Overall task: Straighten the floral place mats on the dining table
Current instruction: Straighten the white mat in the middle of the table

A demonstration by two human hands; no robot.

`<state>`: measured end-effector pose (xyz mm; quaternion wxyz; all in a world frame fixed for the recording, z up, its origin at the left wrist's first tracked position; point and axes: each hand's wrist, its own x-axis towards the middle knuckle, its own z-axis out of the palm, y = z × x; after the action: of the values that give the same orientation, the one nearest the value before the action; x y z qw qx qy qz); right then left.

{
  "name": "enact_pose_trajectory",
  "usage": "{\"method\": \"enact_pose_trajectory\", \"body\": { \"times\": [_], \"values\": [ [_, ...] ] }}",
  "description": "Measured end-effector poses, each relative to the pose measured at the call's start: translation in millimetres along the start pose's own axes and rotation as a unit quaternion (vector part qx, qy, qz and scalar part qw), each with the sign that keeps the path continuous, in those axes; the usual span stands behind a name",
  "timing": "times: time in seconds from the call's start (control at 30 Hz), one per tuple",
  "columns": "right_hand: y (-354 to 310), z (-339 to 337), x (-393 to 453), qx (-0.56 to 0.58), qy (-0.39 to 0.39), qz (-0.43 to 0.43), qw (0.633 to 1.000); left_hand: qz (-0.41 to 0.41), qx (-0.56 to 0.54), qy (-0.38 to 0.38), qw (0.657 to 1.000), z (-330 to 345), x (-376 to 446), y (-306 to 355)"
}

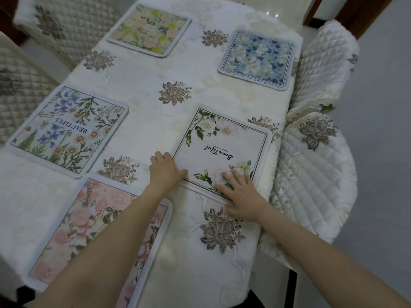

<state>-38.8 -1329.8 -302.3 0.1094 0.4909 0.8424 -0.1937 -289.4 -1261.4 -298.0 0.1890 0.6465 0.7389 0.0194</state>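
Several floral place mats lie on the dining table [155,90]. The white rose mat [224,143] with the word "Beautiful" sits skewed near the right edge. My left hand [165,172] rests at its near left corner, thumb on the mat's border. My right hand [241,194] lies flat, fingers spread, on its near right corner. A pink flower mat [73,236] lies under my left forearm. Further out lie a wildflower mat [69,132] at the left, a yellow flower mat [149,30] at the far left, and a blue flower mat [258,58] at the far right.
A cream embroidered tablecloth [175,94] covers the table. Quilted covered chairs stand around it: two at the right [311,174] [322,67], and others at the far left [62,25] and left [20,78]. The floor at the right is pale tile.
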Motion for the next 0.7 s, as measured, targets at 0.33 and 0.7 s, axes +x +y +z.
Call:
{"method": "enact_pose_trajectory", "body": {
  "times": [0.33,0.7],
  "values": [
    [7,4,-9,-0.005,0.004,-0.008,1.000,-0.009,0.025,-0.007,1.000,7,-22,7],
    [0,11,-10,0.025,0.024,0.019,0.999,0.055,0.015,-0.005,0.998,6,-12,1]
  ]
}}
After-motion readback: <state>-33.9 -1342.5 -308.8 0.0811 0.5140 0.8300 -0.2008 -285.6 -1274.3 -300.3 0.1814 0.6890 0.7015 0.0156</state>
